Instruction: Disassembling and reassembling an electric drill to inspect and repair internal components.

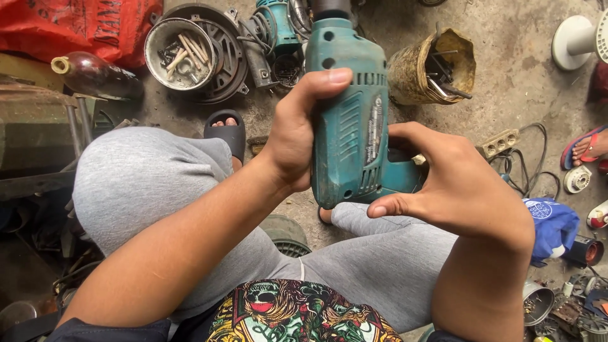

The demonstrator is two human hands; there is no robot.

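The person wears light grey trousers (152,190) of soft jersey cloth, smooth over the knees and creased along the lower leg. A black slide sandal (227,133) with a broad strap covers one foot, toes showing at its front. The shirt (297,313) is dark, with a bright printed picture of a skull, leaves and scrollwork in green, yellow, red and white. Both forearms are bare, with no watch, ring or bracelet, and the fingernails are short.
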